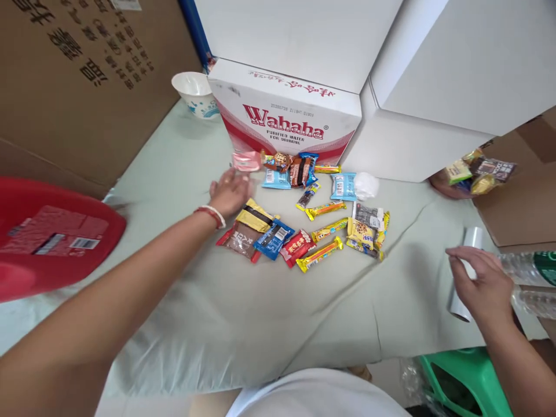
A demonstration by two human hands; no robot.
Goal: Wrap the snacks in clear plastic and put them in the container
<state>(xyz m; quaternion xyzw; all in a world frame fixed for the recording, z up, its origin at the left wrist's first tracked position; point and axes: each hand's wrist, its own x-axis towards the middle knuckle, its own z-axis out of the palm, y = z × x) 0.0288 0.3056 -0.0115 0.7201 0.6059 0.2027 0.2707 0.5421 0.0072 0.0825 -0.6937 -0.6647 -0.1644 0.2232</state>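
Observation:
My left hand point(231, 194), slightly blurred, reaches over the cloth with its fingers apart. Its fingertips are close to a pink packet point(247, 161) by the white box; whether they touch is unclear. Just below the wrist lie a yellow packet point(254, 216), a brown packet point(240, 239) and a blue packet point(274, 238). A red packet point(297, 248) and several yellow snack sticks point(320, 255) spread to the right. Over at the right, my right hand point(482, 281) is open above a white roll point(459, 301), fingers extended and thumb apart.
A Wahaha water box point(286, 124) stands behind the snacks, with a paper bowl point(195, 92) to its left. A red container point(56, 237) is at far left. At right are a bowl of snacks point(452, 188), clear bottles point(525, 269) and a green stool point(467, 376).

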